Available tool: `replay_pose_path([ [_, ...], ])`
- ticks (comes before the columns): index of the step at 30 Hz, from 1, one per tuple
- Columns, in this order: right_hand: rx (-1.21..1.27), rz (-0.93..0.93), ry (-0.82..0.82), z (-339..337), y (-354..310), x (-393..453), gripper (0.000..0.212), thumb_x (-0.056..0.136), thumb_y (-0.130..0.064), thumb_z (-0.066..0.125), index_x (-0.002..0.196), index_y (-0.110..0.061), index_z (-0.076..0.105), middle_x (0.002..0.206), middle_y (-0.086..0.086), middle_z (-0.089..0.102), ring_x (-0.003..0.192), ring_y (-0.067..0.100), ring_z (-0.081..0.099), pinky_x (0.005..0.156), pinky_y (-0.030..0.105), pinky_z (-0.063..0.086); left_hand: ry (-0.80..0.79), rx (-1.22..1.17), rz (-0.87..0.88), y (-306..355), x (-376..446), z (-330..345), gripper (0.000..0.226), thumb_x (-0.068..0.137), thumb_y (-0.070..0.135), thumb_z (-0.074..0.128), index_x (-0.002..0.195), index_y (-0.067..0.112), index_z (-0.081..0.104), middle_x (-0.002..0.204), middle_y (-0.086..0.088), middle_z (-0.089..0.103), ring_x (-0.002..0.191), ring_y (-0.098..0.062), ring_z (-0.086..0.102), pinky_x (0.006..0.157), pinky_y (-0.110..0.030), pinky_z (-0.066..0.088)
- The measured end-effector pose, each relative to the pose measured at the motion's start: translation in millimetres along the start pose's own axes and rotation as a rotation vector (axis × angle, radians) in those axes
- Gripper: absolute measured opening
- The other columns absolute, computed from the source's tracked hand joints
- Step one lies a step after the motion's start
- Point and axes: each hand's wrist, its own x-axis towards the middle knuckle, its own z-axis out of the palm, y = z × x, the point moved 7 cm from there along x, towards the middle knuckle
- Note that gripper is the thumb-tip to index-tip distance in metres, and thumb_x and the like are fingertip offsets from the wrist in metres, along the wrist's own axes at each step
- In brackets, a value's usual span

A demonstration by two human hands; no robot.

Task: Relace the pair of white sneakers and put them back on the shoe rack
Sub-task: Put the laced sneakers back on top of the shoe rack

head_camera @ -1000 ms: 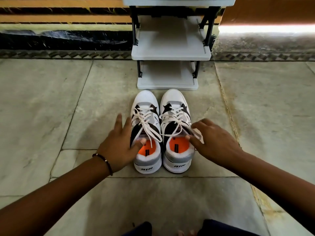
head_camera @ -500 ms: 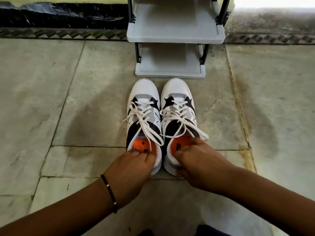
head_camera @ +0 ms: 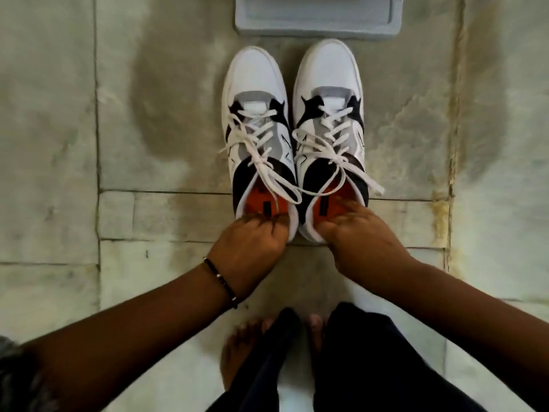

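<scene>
Two white sneakers with black and grey panels and orange insoles stand side by side on the stone floor, toes pointing away from me. My left hand [head_camera: 252,242] grips the heel collar of the left sneaker [head_camera: 255,108], fingers hooked inside. My right hand [head_camera: 356,233] grips the heel of the right sneaker [head_camera: 326,93] the same way. Both sneakers are laced, and the white lace ends lie loose across the tongues and openings. The grey bottom shelf of the shoe rack [head_camera: 318,19] shows just beyond the toes.
Pale stone floor tiles spread to both sides, with dark stains left of the sneakers. My bare feet [head_camera: 237,349] and dark trouser legs [head_camera: 350,361] are directly below my hands. Only the rack's lowest shelf is in view.
My hands moved from the sneakers' sides to the heels and closed on them. My view tilted down and closer, so the rack's upper shelves left the frame.
</scene>
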Motion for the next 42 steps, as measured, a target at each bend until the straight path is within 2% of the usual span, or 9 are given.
replay_pose_path([
  [3, 0.022, 0.095, -0.177, -11.8, 0.7, 5.1, 0.018, 0.079, -0.006, 0.054, 0.094, -0.013, 0.062, 0.093, 0.009, 0.069, 0.092, 0.028, 0.059, 0.073, 0.028, 0.039, -0.085, -0.017, 0.003, -4.6, 0.9, -12.0, 0.029, 0.056, 0.011, 0.058, 0.081, 0.004, 0.070, 0.043, -0.003, 0.060, 0.035, -0.016, 0.054, 0.036, -0.018, 0.040],
  [9, -0.065, 0.122, -0.176, -76.5, -32.5, -37.0, 0.021, 0.081, -0.008, 0.051, 0.099, -0.010, 0.061, 0.099, 0.011, 0.068, 0.094, 0.031, 0.061, 0.074, 0.032, 0.045, -0.169, -0.088, -0.020, 0.7, -18.2, -70.1, 0.048, 0.032, 0.013, 0.084, 0.078, 0.011, 0.070, 0.042, 0.000, 0.060, 0.035, -0.015, 0.055, 0.034, -0.016, 0.036],
  [12, -0.039, 0.128, -0.182, -124.6, -56.1, -83.2, 0.022, 0.074, -0.006, 0.056, 0.096, -0.007, 0.061, 0.094, 0.014, 0.068, 0.091, 0.035, 0.062, 0.071, 0.034, 0.047, -0.150, -0.164, -0.025, 16.5, -39.1, -132.4, 0.050, 0.030, 0.021, 0.087, 0.077, 0.014, 0.071, 0.048, 0.001, 0.064, 0.043, -0.013, 0.060, 0.039, -0.017, 0.041],
  [15, -0.080, 0.134, -0.096, -176.7, -88.4, -128.8, 0.024, 0.053, -0.008, 0.065, 0.077, -0.007, 0.066, 0.065, 0.013, 0.067, 0.067, 0.034, 0.063, 0.052, 0.030, 0.048, -0.073, -0.244, -0.014, 27.8, -63.1, -209.4, 0.046, 0.043, 0.024, 0.077, 0.087, 0.012, 0.070, 0.069, 0.001, 0.072, 0.062, -0.014, 0.068, 0.065, -0.022, 0.054],
  [18, -0.074, 0.155, -0.029, -226.3, -120.0, -172.7, 0.026, 0.058, -0.028, 0.070, 0.078, -0.011, 0.069, 0.066, 0.006, 0.071, 0.068, 0.027, 0.067, 0.073, 0.029, 0.053, -0.032, -0.313, -0.002, 34.7, -80.8, -293.1, 0.045, 0.062, 0.018, 0.040, 0.096, 0.004, 0.068, 0.083, -0.005, 0.076, 0.076, -0.018, 0.072, 0.084, -0.036, 0.054],
  [20, -0.099, 0.148, 0.071, -261.5, -140.2, -194.4, 0.036, 0.069, -0.022, 0.050, 0.091, -0.004, 0.071, 0.083, 0.012, 0.075, 0.080, 0.028, 0.071, 0.088, 0.039, 0.053, -0.018, -0.303, 0.006, 37.1, -86.0, -338.0, 0.049, 0.064, 0.013, 0.033, 0.097, 0.002, 0.068, 0.084, -0.007, 0.076, 0.079, -0.018, 0.072, 0.082, -0.042, 0.054],
  [30, -0.137, 0.196, 0.314, -374.4, -146.9, -198.3, 0.050, 0.063, -0.013, 0.032, 0.092, -0.002, 0.072, 0.084, 0.013, 0.076, 0.081, 0.027, 0.072, 0.085, 0.043, 0.053, 0.094, -0.205, -0.067, 0.8, -51.0, -436.0, 0.048, 0.050, 0.004, 0.072, 0.098, 0.006, 0.067, 0.078, -0.002, 0.075, 0.076, -0.015, 0.071, 0.087, -0.040, 0.052],
  [35, -0.185, 0.183, 0.325, -403.6, -106.1, -153.9, 0.045, 0.047, -0.015, 0.070, 0.092, -0.005, 0.073, 0.085, 0.007, 0.076, 0.087, 0.022, 0.071, 0.089, 0.046, 0.050, 0.103, -0.179, -0.123, -28.9, -1.2, -441.9, 0.058, 0.039, 0.007, 0.082, 0.095, 0.009, 0.068, 0.078, 0.000, 0.075, 0.076, -0.015, 0.071, 0.086, -0.038, 0.053],
  [42, -0.147, 0.186, 0.360, -437.6, -43.2, -85.1, 0.060, 0.032, -0.019, 0.081, 0.091, -0.008, 0.074, 0.084, 0.004, 0.077, 0.087, 0.018, 0.072, 0.095, 0.047, 0.043, 0.099, -0.148, -0.151, -73.9, 90.1, -431.2, 0.064, 0.034, 0.012, 0.081, 0.097, 0.015, 0.068, 0.076, 0.002, 0.074, 0.081, -0.016, 0.071, 0.091, -0.031, 0.050],
])
